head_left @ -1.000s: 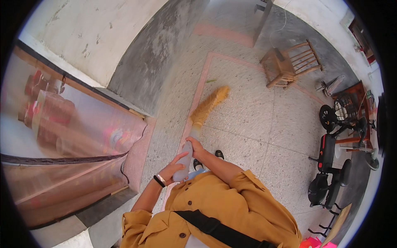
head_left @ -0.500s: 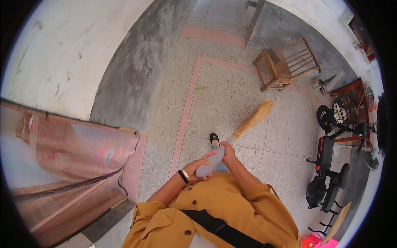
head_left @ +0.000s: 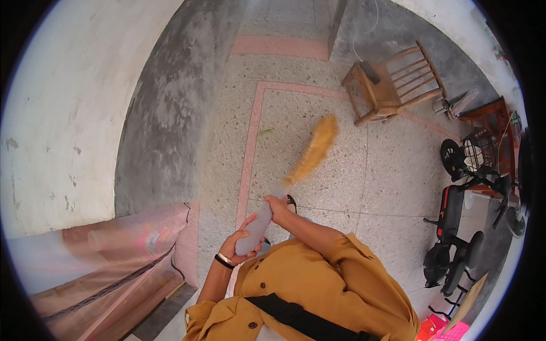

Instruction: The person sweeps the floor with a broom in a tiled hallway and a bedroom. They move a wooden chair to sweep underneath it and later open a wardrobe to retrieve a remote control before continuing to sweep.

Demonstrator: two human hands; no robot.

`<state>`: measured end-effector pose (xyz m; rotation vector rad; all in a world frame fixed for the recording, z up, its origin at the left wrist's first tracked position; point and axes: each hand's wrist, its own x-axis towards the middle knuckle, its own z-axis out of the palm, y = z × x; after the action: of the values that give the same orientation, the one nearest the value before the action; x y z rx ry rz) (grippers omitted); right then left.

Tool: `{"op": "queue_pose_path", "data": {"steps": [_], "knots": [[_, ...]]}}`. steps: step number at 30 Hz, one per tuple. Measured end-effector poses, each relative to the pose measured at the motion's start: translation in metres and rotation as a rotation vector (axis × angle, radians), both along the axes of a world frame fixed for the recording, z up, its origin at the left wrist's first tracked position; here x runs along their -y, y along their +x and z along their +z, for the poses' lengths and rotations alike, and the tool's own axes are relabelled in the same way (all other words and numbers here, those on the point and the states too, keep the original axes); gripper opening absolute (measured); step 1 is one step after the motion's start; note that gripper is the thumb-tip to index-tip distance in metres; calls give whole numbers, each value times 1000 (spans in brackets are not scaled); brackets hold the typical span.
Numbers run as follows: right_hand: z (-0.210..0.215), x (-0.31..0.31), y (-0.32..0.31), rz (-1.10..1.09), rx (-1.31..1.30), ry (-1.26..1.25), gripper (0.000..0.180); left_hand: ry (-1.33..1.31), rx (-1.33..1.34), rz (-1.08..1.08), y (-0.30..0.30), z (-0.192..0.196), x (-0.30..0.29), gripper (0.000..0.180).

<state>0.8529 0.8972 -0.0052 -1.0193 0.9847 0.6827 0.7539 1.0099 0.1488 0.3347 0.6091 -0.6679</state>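
A broom (head_left: 314, 149) with a grey handle and yellow-orange straw bristles crosses the middle of the view, its bristle end slanting away over the floor. My left hand (head_left: 233, 243) is closed round the thick near end of the handle. Further along, close to where the bristles begin, my right hand (head_left: 276, 208) grips it too. Motion blurs the bristles, and I cannot tell whether they touch the floor. Beyond my hands, a thin green scrap (head_left: 266, 131) lies on the speckled floor.
A wooden chair (head_left: 387, 91) with a dark object on its seat stands at the far right. To the right is a black electric scooter (head_left: 449, 213) with a basket. A grey-and-white wall (head_left: 165, 108) runs along the left, above a plastic-covered pinkish piece (head_left: 114, 256).
Both hands and the broom have shifted left in the view. The bristle end has swung from pointing right to pointing more straight ahead. My grip stays the same.
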Motion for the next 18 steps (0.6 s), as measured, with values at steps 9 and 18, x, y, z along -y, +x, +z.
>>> {"op": "queue_pose_path", "data": {"steps": [9, 18], "knots": [[13, 26, 96, 180, 217, 165, 42, 127, 221, -121, 69, 18, 47, 77], [-52, 151, 164, 505, 398, -618, 92, 327, 250, -232, 98, -4, -5, 60]]}}
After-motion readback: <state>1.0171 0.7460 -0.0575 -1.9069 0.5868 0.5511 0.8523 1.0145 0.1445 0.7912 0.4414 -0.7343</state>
